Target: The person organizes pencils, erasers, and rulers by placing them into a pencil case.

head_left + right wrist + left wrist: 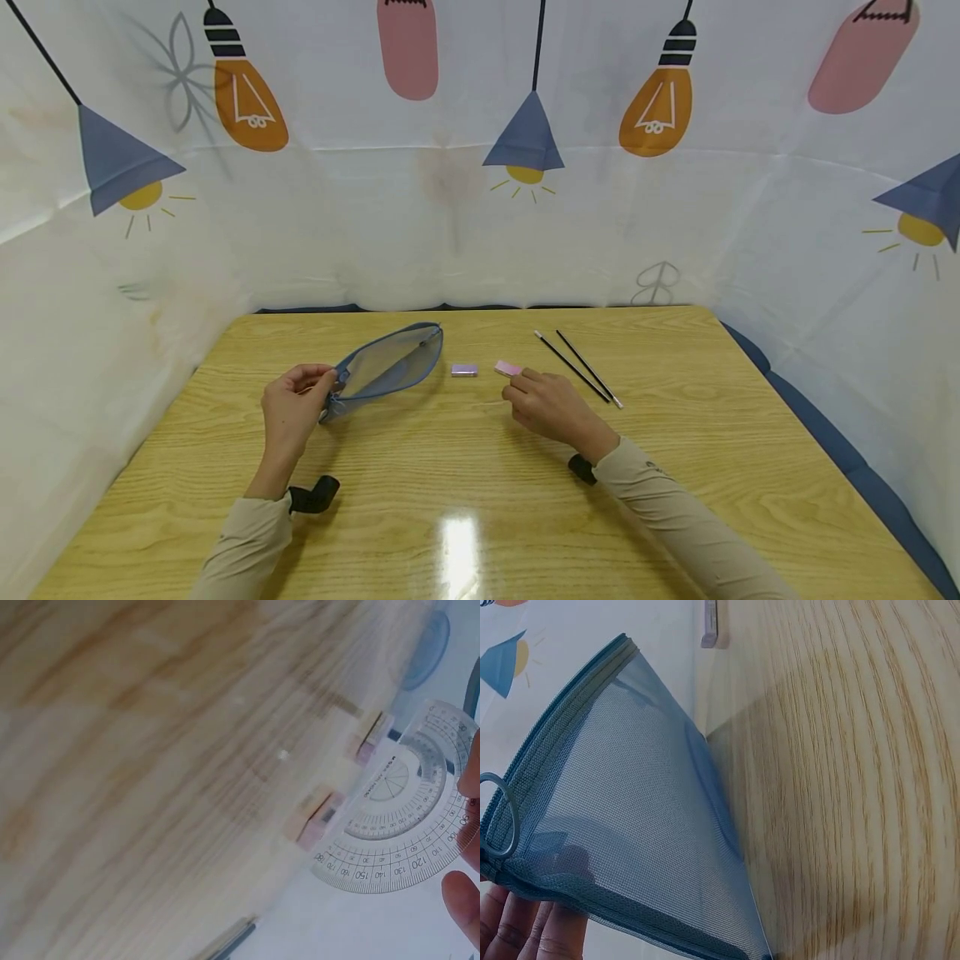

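Fingers, left: the fingers of your left hand point(296, 408) pinch one end of the blue mesh pouch point(390, 362), which tilts up over the surface point(420, 458) with its mouth gaping. The left wrist view shows a ring point(510, 825) at the zipped edge, beside your fingers.

Fingers, right: your right hand point(551, 404) has its fingers closed on the curved edge of a clear protractor point(397, 806). The head view does not show it clearly; whether it touches the surface, I cannot tell.

Nearby: a pink eraser point(507, 367) lies just beyond your right fingertips, and a purple eraser point(464, 370) sits between it and the pouch. To the right, one black pencil point(572, 367) lies beside a second black pencil point(589, 369), near ends converging.

Judgement: the step appears to be handling the protractor while the pouch is held ready. Next move probably calls for keeping that mouth wide and bringing the protractor across, clear of both erasers.
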